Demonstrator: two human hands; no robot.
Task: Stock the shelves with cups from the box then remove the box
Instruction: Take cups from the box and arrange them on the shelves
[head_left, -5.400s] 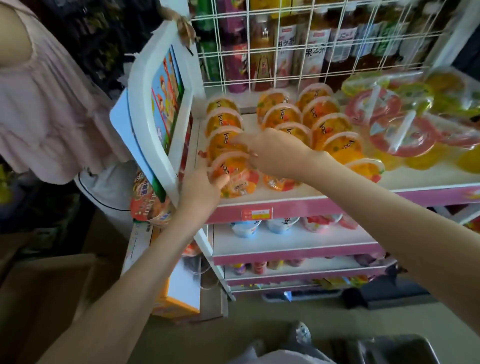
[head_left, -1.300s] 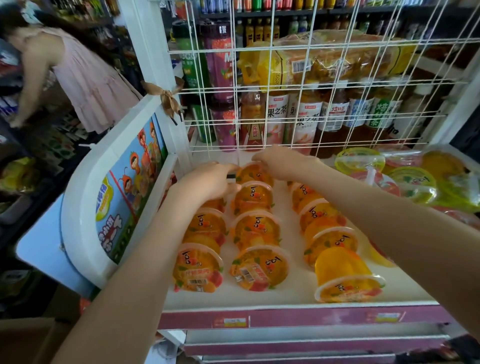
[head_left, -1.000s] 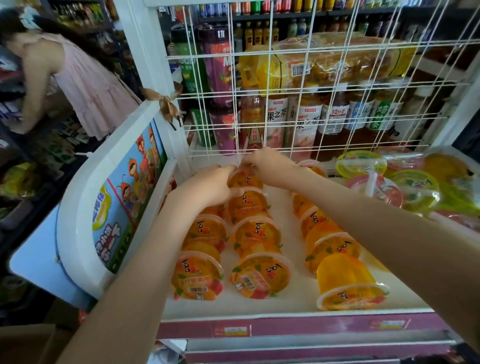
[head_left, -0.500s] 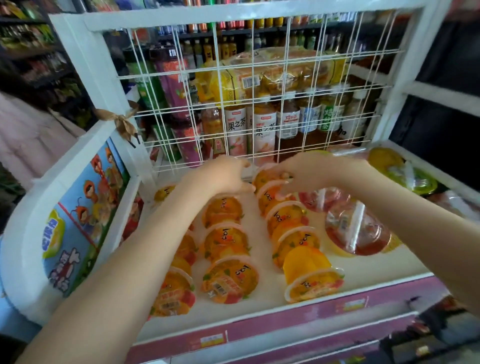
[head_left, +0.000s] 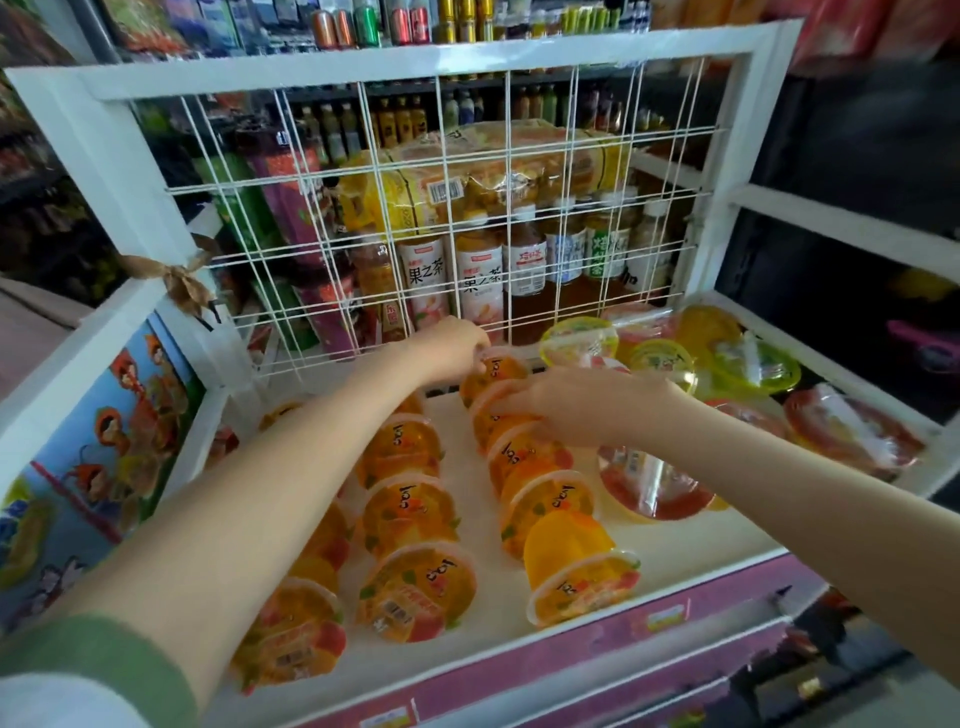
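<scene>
Head view: three cup rows (head_left: 410, 514); left grip (head_left: 451, 347) curled on rear cup (head_left: 500, 370); right grip (head_left: 584, 411) hold unclear.

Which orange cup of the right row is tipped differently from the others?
The front cup, nearest the shelf edge: its bare orange body faces up, while the other cups show mostly their printed lids.

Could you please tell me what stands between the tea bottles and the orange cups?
A white wire grid separates the tea bottles from the orange cups, as the head view shows.
</scene>
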